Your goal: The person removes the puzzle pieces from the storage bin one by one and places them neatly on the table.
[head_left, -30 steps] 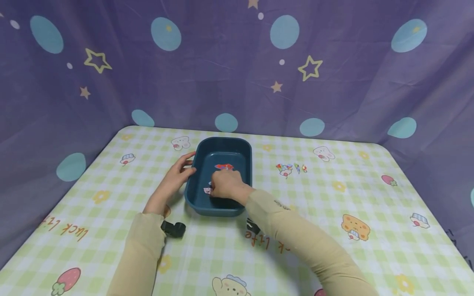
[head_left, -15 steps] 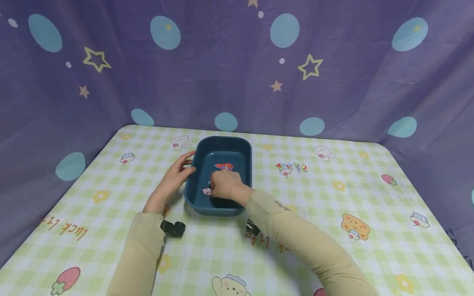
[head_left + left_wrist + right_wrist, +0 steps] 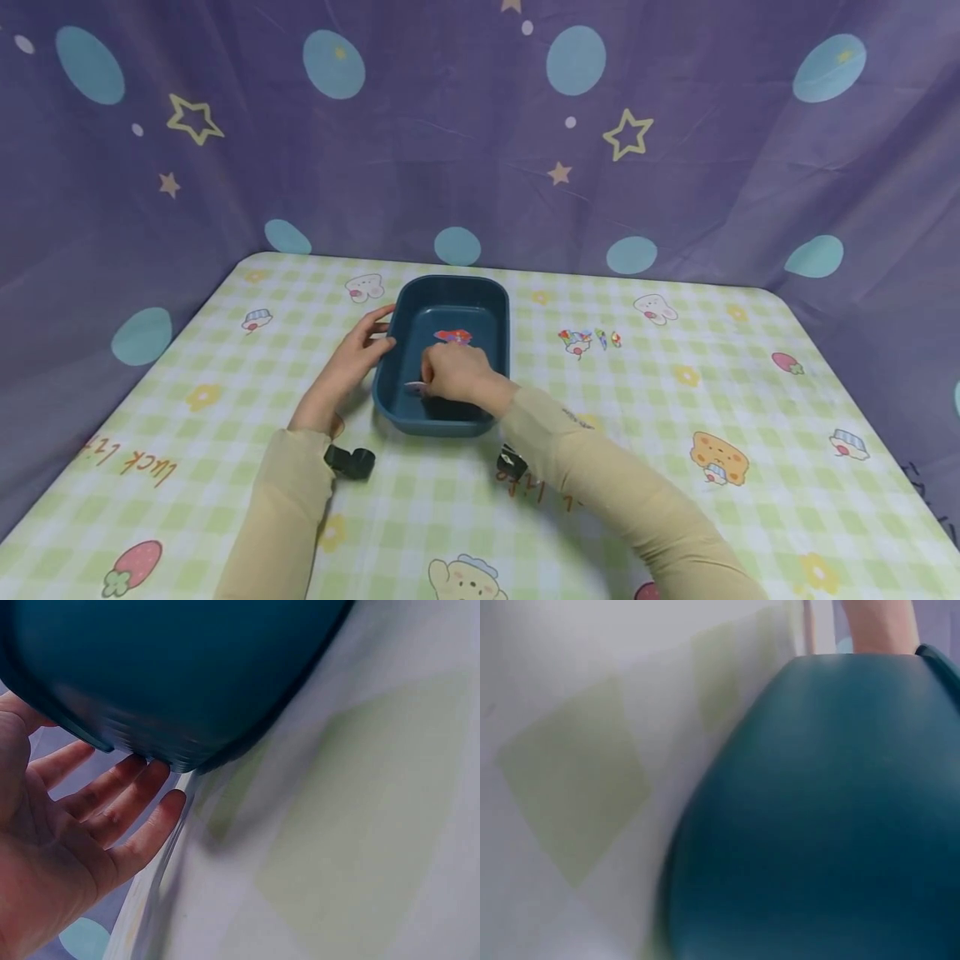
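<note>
A dark teal rectangular plastic bin [image 3: 442, 427] stands on the table. My left hand [image 3: 352, 358] rests against its left side; in the left wrist view the fingers [image 3: 124, 806] lie fairly straight along the outer wall. My right hand [image 3: 457, 372] is down inside the bin with its fingers curled, pinching a small pink-and-white flat piece [image 3: 415, 388] that is tilted edge-up. The fingertips are hidden behind the hand. Just beyond the knuckles, a red and purple flat piece [image 3: 453, 337] lies on the bin floor. In the right wrist view the bin's outer wall [image 3: 817, 810] hides the right hand.
Right of the bin, several small colourful flat pieces [image 3: 576, 338] lie on the checkered tablecloth [image 3: 637, 517], which is printed with cartoon figures. A purple curtain [image 3: 480, 125] hangs behind the table. Black wrist camera mounts [image 3: 350, 463] sit below both hands.
The pink-and-white piece has tipped from lying flat to edge-up at my right fingertips. The right hand has shifted slightly left; the left hand stays in place.
</note>
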The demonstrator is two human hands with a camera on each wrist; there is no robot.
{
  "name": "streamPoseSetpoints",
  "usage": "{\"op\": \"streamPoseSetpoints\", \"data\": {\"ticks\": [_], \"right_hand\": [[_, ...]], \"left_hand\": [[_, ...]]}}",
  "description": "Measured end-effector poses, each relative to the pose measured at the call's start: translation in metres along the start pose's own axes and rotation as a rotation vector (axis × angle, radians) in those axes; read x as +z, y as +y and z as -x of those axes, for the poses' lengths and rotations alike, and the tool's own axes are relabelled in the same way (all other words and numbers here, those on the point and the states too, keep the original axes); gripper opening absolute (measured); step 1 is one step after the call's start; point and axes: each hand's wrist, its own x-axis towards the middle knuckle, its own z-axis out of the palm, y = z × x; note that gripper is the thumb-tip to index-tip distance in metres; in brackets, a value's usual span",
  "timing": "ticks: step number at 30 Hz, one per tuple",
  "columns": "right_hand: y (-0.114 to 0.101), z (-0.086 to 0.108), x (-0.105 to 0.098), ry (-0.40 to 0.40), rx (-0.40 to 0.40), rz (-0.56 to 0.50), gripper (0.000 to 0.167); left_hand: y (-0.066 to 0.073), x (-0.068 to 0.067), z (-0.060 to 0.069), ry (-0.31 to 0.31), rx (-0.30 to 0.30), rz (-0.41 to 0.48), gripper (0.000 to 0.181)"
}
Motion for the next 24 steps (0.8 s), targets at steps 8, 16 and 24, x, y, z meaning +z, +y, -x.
{"op": "streamPoseSetpoints", "data": {"ticks": [8,16,24], "right_hand": [[0.008,0.009,-0.011,0.060,-0.014,-0.115,0.017],[0.019,0.021,-0.020,0.163,-0.077,-0.265,0.013],[0.035,0.033,-0.029,0.237,-0.072,-0.397,0.014]], "left_hand": [[-0.001,0.000,-0.002,0.008,0.000,0.015,0.056],[0.000,0.000,-0.001,0.013,-0.008,0.006,0.056],[0.003,0.001,0.000,0.022,-0.032,-0.006,0.057]]}}
